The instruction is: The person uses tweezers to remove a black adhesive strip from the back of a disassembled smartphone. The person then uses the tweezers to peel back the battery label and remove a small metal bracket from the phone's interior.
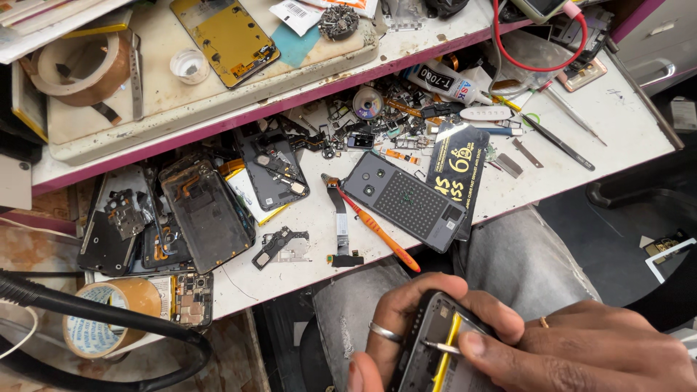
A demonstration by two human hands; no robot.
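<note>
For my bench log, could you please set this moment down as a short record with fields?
setting: cluttered white workbench strewn with phone parts
left hand: cradles an opened phone over the lap, ring on one finger
right hand: holds a thin metal tool against the opened phone, beside its yellow strip
on the bench: grey phone back cover, orange screwdriver, black tweezers, glue tube
lower left: roll of brown tape, black hose

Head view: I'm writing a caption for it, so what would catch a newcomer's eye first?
Low in the frame, the left hand cradles an opened phone while the right hand presses a thin metal tool into it. Above, the white bench is strewn with phone parts and an orange screwdriver.
</note>
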